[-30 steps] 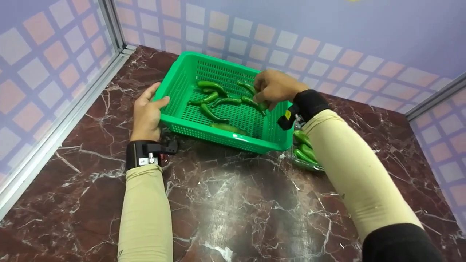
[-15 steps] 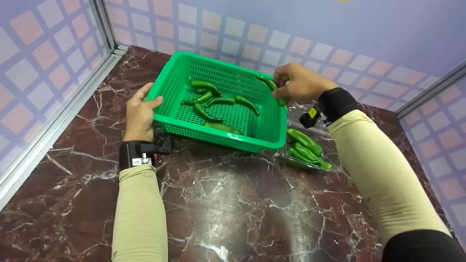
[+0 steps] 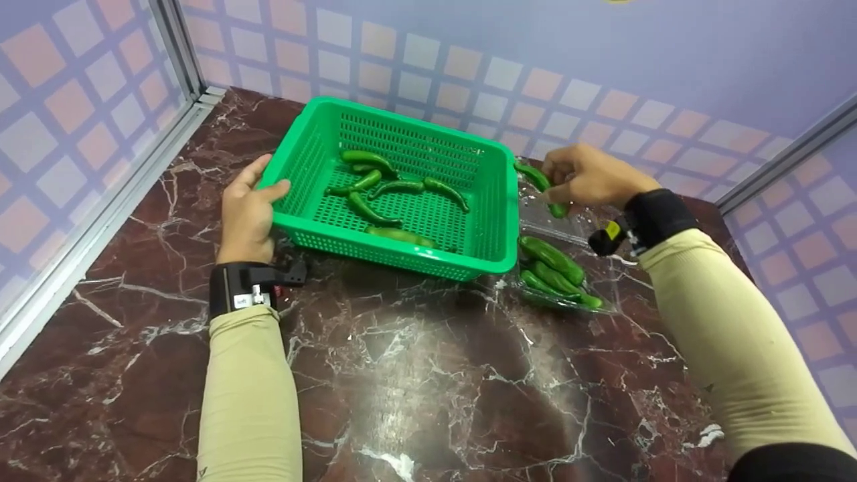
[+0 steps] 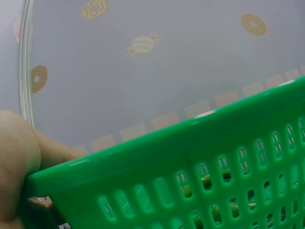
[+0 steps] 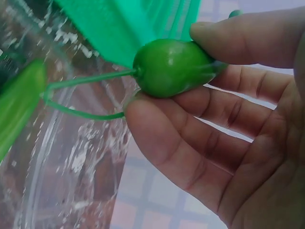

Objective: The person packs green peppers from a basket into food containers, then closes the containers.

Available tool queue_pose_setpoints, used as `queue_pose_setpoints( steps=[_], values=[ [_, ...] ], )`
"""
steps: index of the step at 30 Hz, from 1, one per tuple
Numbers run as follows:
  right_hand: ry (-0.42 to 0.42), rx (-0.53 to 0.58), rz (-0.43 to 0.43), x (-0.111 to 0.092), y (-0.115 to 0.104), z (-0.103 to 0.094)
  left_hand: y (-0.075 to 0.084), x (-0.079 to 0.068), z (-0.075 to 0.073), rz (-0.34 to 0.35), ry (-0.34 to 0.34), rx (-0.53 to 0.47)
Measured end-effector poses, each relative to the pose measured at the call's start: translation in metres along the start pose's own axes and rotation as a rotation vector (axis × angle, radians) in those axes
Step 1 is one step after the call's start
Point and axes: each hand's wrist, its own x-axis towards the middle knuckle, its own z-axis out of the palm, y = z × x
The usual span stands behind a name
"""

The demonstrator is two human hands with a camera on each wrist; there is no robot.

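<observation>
The left hand grips the left end of a green plastic basket, thumb over the rim and fingers outside it. Several curved green chili peppers lie on the basket's slotted floor. To the right of the basket, the right hand pinches another green chili pepper between thumb and fingers, above a clear plastic tray. In the right wrist view a thin green bent strand runs from the held pepper's end toward a green pepper at the left edge.
A few green peppers lie in the front part of the clear tray, right against the basket's right side. Tiled walls stand behind and at both sides of the dark red marbled tabletop.
The right hand has lifted a chili pepper out of the basket and carried it right, past the rim, over the clear tray. The left hand keeps its hold on the basket.
</observation>
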Motion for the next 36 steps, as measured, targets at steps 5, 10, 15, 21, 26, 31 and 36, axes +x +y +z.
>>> queue_pose_setpoints(
  steps=[5,10,15,21,26,31,36],
  values=[
    [0.02,-0.039,0.013,-0.007,0.023,0.002,0.001,0.0,0.0,0.001,-0.002,0.0],
    [0.027,-0.083,0.013,-0.01,0.041,0.005,0.0,0.0,-0.001,0.0,-0.002,0.013],
    [0.085,-0.204,-0.016,-0.01,0.056,0.01,0.001,0.0,-0.001,0.015,0.002,0.011],
    [0.121,-0.281,-0.029,-0.011,0.068,0.018,0.001,0.0,-0.001,0.01,-0.002,-0.017],
    [0.107,-0.309,-0.031,-0.011,0.072,0.024,0.001,-0.001,-0.002,0.004,-0.009,-0.039],
    [0.114,-0.319,-0.034,-0.013,0.078,0.032,0.001,-0.001,-0.002,-0.007,-0.005,-0.045],
    [0.132,-0.33,-0.053,-0.014,0.083,0.041,0.001,-0.001,-0.001,-0.008,-0.004,-0.044]
  ],
)
